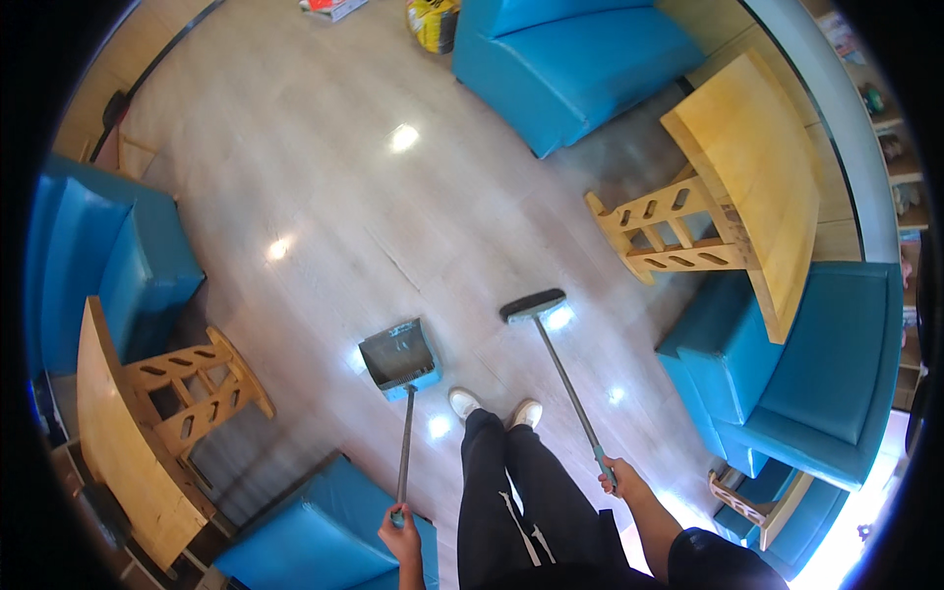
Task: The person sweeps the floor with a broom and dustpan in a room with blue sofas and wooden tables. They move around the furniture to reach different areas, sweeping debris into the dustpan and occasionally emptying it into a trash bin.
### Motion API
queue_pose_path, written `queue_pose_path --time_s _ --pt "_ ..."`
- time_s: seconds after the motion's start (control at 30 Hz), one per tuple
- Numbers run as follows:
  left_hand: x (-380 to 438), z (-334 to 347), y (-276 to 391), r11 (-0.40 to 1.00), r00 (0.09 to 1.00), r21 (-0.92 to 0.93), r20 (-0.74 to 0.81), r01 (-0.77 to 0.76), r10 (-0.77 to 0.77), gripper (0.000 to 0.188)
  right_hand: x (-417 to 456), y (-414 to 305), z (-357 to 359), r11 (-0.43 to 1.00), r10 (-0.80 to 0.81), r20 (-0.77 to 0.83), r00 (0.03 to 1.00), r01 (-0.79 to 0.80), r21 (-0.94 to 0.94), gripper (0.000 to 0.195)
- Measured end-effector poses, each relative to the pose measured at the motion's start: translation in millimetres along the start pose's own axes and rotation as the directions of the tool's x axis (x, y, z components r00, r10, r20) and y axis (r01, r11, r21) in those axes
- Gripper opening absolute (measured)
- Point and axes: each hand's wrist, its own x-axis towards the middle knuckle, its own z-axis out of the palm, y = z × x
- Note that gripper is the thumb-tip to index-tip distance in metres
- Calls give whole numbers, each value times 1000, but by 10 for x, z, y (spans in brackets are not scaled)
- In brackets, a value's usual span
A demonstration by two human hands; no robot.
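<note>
My left hand (pixel 402 535) grips the top of the handle of a long-handled dustpan (pixel 400 354), whose blue-grey pan lies on the wood-look floor ahead of my left shoe. In my right hand (pixel 621 479) is the green grip of a broom (pixel 568 369) with a thin metal pole. The dark bristles of its head rest on the floor, ahead and to the right of my white shoes (pixel 526 414). A gap of bare floor separates the broom head from the dustpan.
Wooden tables with slotted legs stand at the right (pixel 759 162) and left (pixel 133 472). Blue padded bench seats flank them, at the top (pixel 575 66), right (pixel 818 369), left (pixel 140 251) and bottom left (pixel 317 546). A yellow bag (pixel 434 26) stands beside the top bench.
</note>
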Motion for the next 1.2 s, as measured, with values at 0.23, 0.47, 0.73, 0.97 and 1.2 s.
queue_pose_path --time_s 0.23,0.47,0.73,0.97,1.2 --pt "0 247 217 975 983 163 134 -148 127 19 -323 -745 205 921 -390 -125 912 387 -43 22" --pt "12 400 361 940 966 230 125 -251 228 19 380 -2458 630 882 -471 -24 882 470 -23 36" --pt "81 642 526 953 988 263 14 -151 153 23 1052 -528 -80 956 -150 -31 988 153 251 31" --pt "-47 995 908 929 984 339 -39 -150 173 28 137 752 -444 886 5 324 946 -154 437 31" --pt "-160 1159 1139 918 994 389 -38 -78 100 32 -23 246 -1050 858 -186 -49 981 187 479 23"
